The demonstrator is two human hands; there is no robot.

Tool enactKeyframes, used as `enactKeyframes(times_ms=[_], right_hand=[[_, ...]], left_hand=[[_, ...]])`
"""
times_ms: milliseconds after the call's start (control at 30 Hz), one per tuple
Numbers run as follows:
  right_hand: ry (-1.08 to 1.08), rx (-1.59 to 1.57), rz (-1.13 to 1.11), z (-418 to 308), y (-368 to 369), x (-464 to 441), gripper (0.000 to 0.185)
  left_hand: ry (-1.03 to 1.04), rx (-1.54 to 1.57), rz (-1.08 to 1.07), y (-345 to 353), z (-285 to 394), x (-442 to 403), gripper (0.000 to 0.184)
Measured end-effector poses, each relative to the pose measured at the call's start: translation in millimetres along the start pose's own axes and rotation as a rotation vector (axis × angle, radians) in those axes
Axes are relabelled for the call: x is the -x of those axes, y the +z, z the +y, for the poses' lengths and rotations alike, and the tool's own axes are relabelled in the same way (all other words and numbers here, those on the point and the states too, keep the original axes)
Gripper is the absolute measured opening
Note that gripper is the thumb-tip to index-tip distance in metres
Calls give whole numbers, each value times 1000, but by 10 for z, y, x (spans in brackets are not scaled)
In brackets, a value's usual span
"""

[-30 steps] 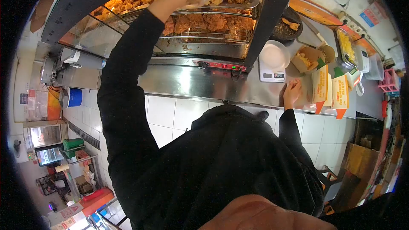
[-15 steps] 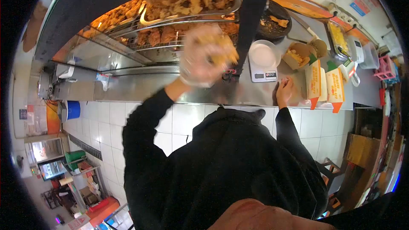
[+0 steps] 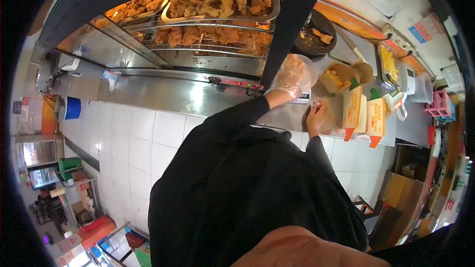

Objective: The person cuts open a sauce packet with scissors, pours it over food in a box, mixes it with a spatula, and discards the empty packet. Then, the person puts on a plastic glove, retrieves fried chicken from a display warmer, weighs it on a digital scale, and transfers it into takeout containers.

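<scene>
My left hand, in a clear plastic glove, is over the round translucent bowl on the digital kitchen scale. Its fingers curl downward; the fried chicken seen in them a moment earlier is hidden now. Bare, my right hand rests at the counter's front edge, just right of the scale. Its fingers are loosely bent, with the thumb apart, and I see nothing held. Beyond it stand an open brown box with food and two printed white-and-orange cartons, the nearer and the farther.
A heated cabinet with a tray of fried chicken and a lower rack of chicken is at left. Behind the scale are a dark round board and a cleaver. A tray of yellow food lies at right.
My left hand has moved right, from in front of the cabinet to over the bowl on the scale, taking the fried chicken out of sight. My right hand stays by the counter edge.
</scene>
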State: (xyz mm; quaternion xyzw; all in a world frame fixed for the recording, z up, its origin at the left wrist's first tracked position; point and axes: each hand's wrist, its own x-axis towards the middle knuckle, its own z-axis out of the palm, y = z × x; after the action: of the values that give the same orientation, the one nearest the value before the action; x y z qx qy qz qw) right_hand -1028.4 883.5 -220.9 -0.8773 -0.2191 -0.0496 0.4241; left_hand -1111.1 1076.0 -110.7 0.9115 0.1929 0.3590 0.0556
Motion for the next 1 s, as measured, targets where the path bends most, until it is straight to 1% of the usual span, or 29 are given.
enactKeyframes(times_ms=[33,67,133,200,267,300,333,367,433,467,633,667,733,767,867,1000], right_hand=[[13,16,-31,102,40,-4,32],[17,9,-44,56,38,12,32],[82,27,-82,-84,-36,-5,32],[58,63,-95,-42,-6,-16,32],[-34,80,-53,-18,22,-19,31],[-43,80,-64,-33,21,-9,31],[-36,73,-68,-62,12,-12,32],[-28,67,-70,-86,9,-21,32],[-24,79,-67,-112,9,-26,32],[-14,92,-60,-112,6,-15,32],[-22,138,-13,-64,37,-34,31],[-30,155,8,-74,47,-12,31],[-2,153,18,-98,33,2,31],[14,155,18,-126,36,12,31],[45,130,7,-121,33,-9,31],[36,137,25,-121,38,-12,30]], left_hand=[[112,259,-20,-428,46,-51,38],[222,519,-37,-860,65,-135,36],[284,622,46,-1635,-38,-224,27],[242,389,-54,-2347,-395,-298,21],[203,384,303,-2736,-654,-643,15],[191,263,288,-2862,-797,-846,16],[183,143,274,-2946,-922,-1029,17],[178,137,279,-3006,-988,-1147,17],[694,-396,294,-3063,-1104,-1293,27],[693,-396,293,-3032,-1185,-1328,27],[549,-268,-253,-2759,-1559,-1642,9],[564,-266,-255,-2736,-1646,-1728,9],[584,-91,-375,-2747,-1791,-1847,15],[592,-64,-410,-2749,-1822,-1875,15],[540,-33,-469,-2760,-1884,-1928,15],[408,28,-475,-2774,-1940,-1972,16]])
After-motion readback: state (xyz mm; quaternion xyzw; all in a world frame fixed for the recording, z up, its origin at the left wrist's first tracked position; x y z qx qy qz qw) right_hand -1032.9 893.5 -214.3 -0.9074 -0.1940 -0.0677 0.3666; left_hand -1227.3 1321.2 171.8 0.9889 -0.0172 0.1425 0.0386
